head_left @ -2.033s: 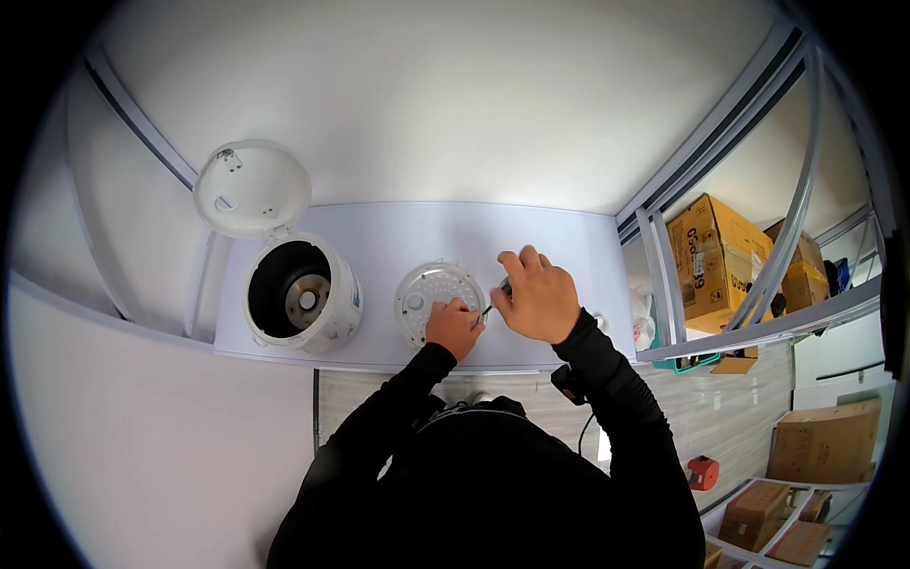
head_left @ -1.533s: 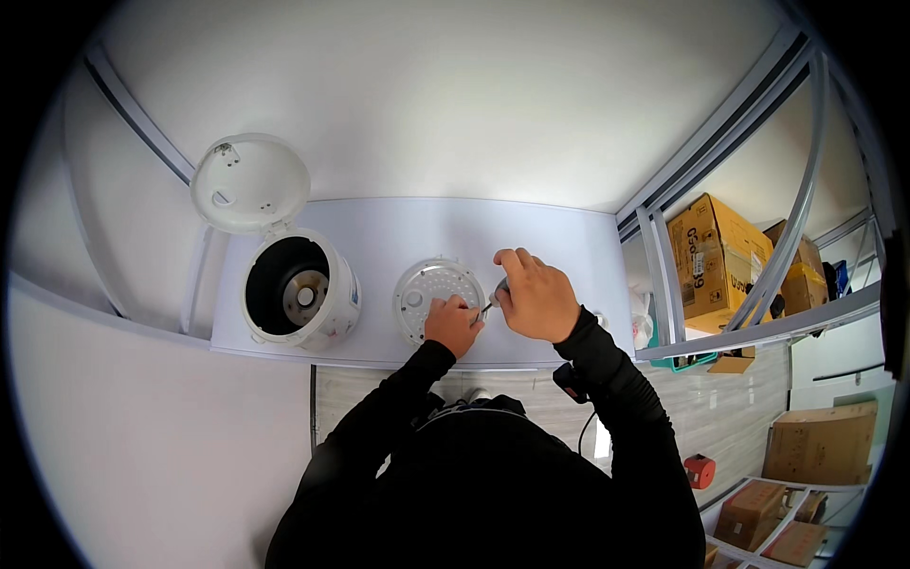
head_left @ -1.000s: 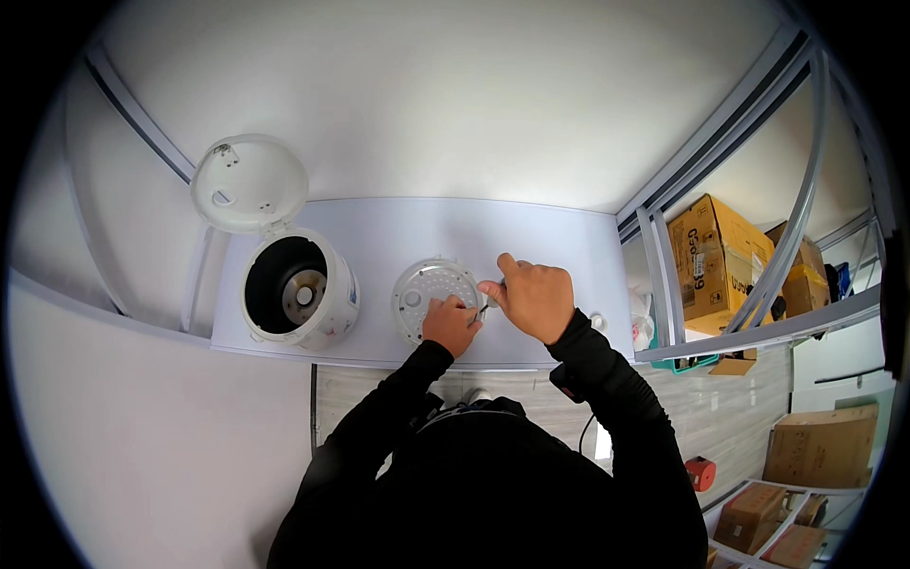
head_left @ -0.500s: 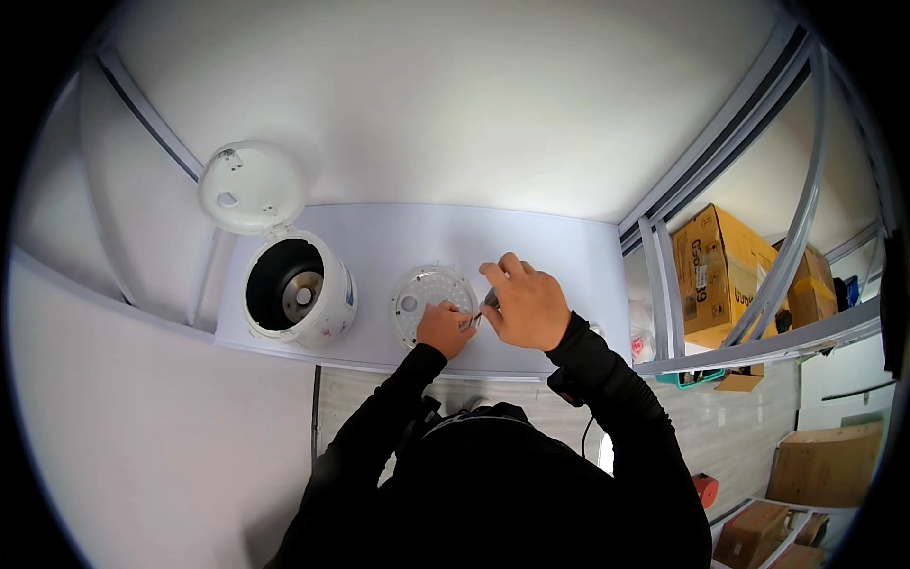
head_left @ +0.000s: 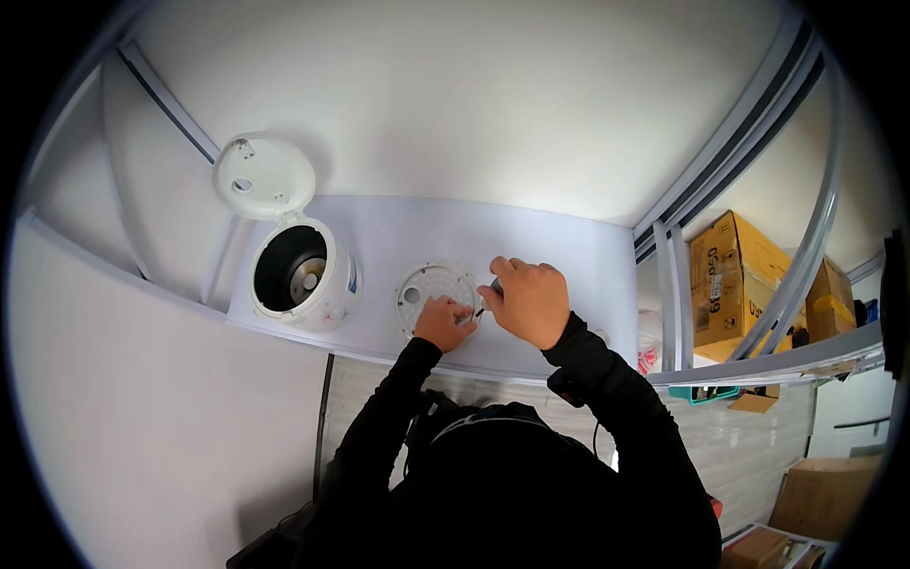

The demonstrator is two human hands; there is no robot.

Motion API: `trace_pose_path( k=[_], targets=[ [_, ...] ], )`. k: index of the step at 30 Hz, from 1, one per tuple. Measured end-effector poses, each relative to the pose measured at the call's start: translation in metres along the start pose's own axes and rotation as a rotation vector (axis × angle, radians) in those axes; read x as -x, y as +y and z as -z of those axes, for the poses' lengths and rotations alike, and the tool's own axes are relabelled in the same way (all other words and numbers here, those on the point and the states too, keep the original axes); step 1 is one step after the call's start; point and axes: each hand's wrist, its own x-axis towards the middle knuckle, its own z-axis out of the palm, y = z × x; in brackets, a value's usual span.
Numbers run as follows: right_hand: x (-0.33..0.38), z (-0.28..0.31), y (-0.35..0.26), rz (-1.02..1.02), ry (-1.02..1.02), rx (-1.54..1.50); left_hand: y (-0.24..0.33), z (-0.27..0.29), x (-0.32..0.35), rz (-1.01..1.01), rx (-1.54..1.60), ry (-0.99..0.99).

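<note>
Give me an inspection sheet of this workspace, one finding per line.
Surface: white table
Things: perforated disc, partly under the left hand; tool; cooker at left, lid open
Clutter: small white item, kind unclear
Hands: left hand on disc; right hand grips tool near disc's right edge
Cables: one thin, dark cable, ends hidden
Surroundings: back wall; carton and teal basket to the right

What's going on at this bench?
A person's left hand is on a round, perforated pale disc lying on the white table. The right hand grips a small tool, its thin shaft pointing toward the left fingers. Left of them stands a white cooker, lid open.
</note>
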Motion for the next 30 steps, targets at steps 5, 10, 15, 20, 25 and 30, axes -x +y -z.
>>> trace_pose_path(
  k=[5, 10, 15, 20, 25, 30],
  targets=[
    [0.001, 0.018, 0.007, -0.044, 0.116, -0.062, 0.002, 0.013, -0.009, 0.153, 0.112, -0.115],
    [0.003, 0.031, 0.021, -0.149, 0.16, -0.127, 0.004, 0.017, -0.032, 0.247, 0.055, 0.152],
    [0.012, 0.038, 0.031, -0.255, 0.18, -0.209, -0.003, 0.019, -0.06, 0.251, -0.103, 0.084],
    [0.017, 0.045, 0.04, -0.271, 0.254, -0.207, -0.016, 0.013, -0.069, 0.186, -0.191, 0.016],
    [0.025, 0.042, 0.048, -0.39, 0.346, -0.341, -0.016, 0.013, -0.073, 0.209, 0.17, 0.007],
    [0.03, 0.038, 0.044, -0.393, 0.507, -0.603, -0.002, 0.033, -0.075, 0.401, 1.268, -0.046]
  ],
)
